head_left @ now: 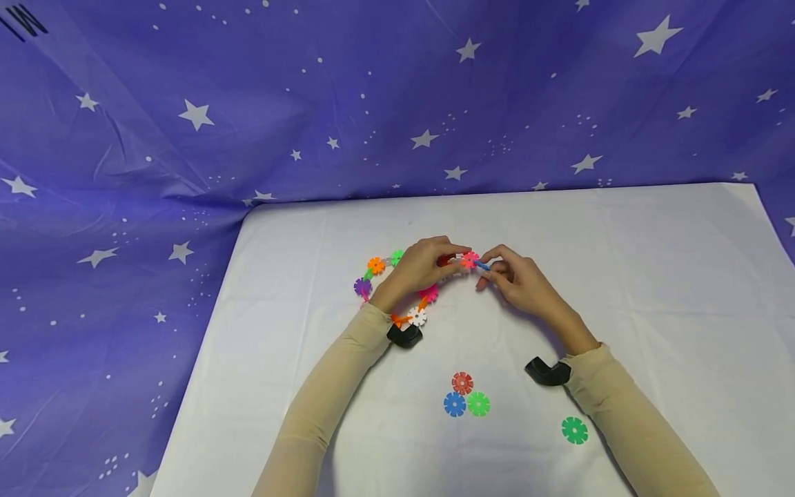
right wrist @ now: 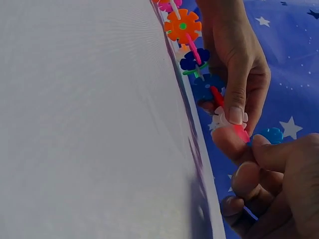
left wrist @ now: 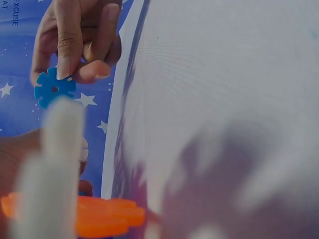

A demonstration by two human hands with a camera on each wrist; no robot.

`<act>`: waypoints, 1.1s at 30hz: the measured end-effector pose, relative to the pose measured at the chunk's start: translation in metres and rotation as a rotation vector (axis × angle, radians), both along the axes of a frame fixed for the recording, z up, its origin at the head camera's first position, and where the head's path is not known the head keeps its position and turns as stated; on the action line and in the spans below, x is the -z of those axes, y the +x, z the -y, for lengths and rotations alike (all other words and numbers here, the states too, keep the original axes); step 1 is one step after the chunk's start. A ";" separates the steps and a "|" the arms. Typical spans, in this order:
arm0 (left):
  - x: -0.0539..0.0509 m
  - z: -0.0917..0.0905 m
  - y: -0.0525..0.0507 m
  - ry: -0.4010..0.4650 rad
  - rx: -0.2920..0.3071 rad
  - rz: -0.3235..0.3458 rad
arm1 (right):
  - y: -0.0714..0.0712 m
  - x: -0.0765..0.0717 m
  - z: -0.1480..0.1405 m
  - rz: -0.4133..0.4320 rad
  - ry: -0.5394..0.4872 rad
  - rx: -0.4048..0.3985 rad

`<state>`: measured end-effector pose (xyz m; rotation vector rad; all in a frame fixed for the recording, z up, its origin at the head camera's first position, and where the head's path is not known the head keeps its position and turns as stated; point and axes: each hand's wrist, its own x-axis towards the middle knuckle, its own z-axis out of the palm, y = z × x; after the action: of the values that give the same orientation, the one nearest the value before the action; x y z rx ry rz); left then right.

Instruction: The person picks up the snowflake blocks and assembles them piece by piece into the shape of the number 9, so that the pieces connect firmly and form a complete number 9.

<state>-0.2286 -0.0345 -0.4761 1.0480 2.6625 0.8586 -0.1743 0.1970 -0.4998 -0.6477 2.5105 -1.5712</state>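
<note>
A chain of slotted plastic snowflake discs in many colours, with an orange disc point(head_left: 375, 266) and a white disc point(head_left: 417, 316) among them, curves over the table around and under my left hand point(head_left: 422, 264). That hand pinches the chain near its end, thumb on a white disc point(right wrist: 220, 118) in the right wrist view. A pink disc point(head_left: 470, 259) sticks out past its fingertips. My right hand point(head_left: 520, 277) pinches a blue disc point(head_left: 482, 265) edge-on against the pink one; whether their slots are engaged I cannot tell. The blue disc's face point(left wrist: 46, 88) shows in the left wrist view.
Near the front of the white table point(head_left: 671, 297) lie a red disc point(head_left: 462, 383), a blue disc point(head_left: 455, 404) and a light green disc point(head_left: 478, 404), grouped together. A darker green disc point(head_left: 574, 430) lies beside the right forearm. A purple starry cloth point(head_left: 373, 90) hangs behind the table.
</note>
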 end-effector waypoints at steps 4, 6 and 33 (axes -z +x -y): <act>0.001 0.001 0.000 0.010 -0.005 0.008 | 0.000 0.002 -0.001 0.113 -0.113 0.004; 0.001 0.001 -0.001 0.013 -0.006 0.008 | -0.001 0.002 -0.002 0.141 -0.166 -0.004; 0.009 -0.002 -0.003 0.190 0.054 0.031 | -0.001 0.012 0.004 0.254 -0.347 -0.002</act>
<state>-0.2316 -0.0324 -0.4851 1.1318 2.5544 1.1254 -0.1756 0.1926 -0.5122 -0.4479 2.0767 -1.9698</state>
